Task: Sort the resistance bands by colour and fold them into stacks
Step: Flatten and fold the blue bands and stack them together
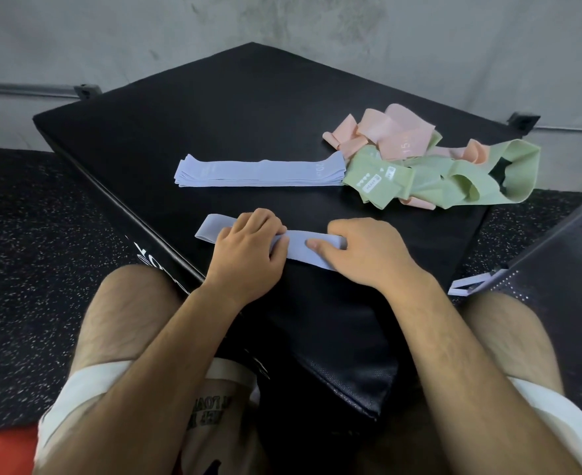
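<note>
Long flat lavender fabric resistance band [214,228] lies across near part of black padded tabletop [248,97], under left hand [248,250] and right hand [368,250]. Left fingers [265,219] curled, pinching fold at band's middle. Right thumb pressed on top, other fingers curled over far edge.

Step judged: folding. Match long edges, then flatten crease before lifting.

Band's left end near tabletop's left edge. Bare strip separates it from neat lavender stack [258,173]. Loose pink and green band pile [437,180] touches stack's right end.
</note>
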